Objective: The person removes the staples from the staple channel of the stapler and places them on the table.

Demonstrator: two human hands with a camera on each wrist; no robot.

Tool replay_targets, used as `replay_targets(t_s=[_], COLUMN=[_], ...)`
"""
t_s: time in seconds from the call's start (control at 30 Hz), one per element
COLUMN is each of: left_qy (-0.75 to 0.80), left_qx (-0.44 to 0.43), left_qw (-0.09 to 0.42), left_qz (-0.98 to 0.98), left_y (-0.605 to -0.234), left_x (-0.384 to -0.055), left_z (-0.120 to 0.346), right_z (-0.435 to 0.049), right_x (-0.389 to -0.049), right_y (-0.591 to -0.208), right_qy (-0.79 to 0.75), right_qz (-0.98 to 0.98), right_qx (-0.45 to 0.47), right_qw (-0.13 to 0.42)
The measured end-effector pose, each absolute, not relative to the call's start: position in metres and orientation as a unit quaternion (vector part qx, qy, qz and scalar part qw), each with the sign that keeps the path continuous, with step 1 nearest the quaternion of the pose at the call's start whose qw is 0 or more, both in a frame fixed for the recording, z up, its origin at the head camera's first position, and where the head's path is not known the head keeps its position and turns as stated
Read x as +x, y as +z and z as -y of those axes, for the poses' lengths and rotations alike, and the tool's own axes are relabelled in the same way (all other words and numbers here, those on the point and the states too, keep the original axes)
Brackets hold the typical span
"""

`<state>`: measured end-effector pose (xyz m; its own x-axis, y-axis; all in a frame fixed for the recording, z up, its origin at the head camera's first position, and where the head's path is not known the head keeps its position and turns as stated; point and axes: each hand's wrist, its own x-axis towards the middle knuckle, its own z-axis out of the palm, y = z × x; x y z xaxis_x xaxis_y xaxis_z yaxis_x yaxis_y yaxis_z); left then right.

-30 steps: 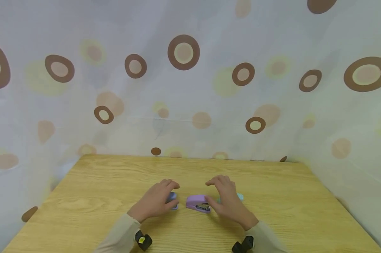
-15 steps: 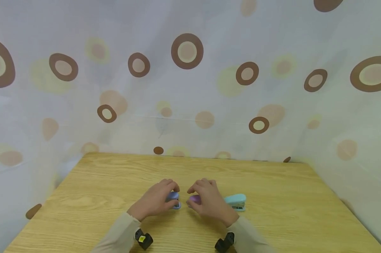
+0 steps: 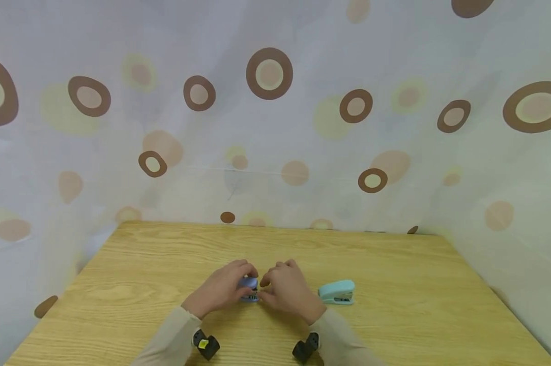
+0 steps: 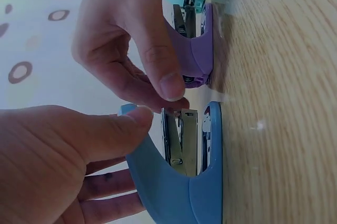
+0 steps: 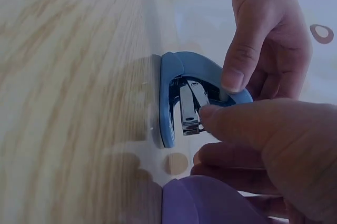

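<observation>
A blue stapler (image 4: 158, 182) stands on the table, its metal magazine showing under the raised top. My left hand (image 3: 220, 290) holds this stapler, thumb on the near side of the top and fingers behind. Opposite it, my right hand (image 3: 288, 290) reaches to the stapler's front. Its thumb overlaps the magazine tip (image 5: 189, 121) in the right wrist view, the bent index finger a little apart from the thumb. A purple stapler (image 4: 197, 52) stands beside the right hand, which hides it in the head view.
A mint-green stapler (image 3: 337, 291) stands to the right of my right hand on the wooden table (image 3: 165, 254). Patterned curtain (image 3: 275, 132) hangs behind the table and along its sides. Each wrist wears a small black camera, such as the left wrist camera (image 3: 206, 345).
My right hand has moved left, from between the purple and mint-green staplers, past the purple one to the blue stapler's front. The mint-green stapler has come into full view. My left hand stays.
</observation>
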<state>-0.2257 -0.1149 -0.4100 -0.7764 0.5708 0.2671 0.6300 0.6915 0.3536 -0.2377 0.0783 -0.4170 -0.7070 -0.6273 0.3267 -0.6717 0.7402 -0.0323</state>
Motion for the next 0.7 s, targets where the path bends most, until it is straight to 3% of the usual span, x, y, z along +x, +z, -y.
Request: replay_targets(t_s=[0.37, 0.7], left_qy=[-0.219, -0.231], left_qx=[-0.332, -0.328], left_qw=[0.058, 0.047], left_qz=[0.916, 0.915], left_y=[-0.406, -0.405], left_x=[-0.226, -0.225], left_z=[0.116, 0.114], right_z=[-0.069, -0.065], right_x=[-0.236, -0.236], right_y=[-0.414, -0.416], right_qy=[0.014, 0.072], right_qz=[0.94, 0.94], right_qx=[0.332, 0.324], right_qw=[0.077, 0.078])
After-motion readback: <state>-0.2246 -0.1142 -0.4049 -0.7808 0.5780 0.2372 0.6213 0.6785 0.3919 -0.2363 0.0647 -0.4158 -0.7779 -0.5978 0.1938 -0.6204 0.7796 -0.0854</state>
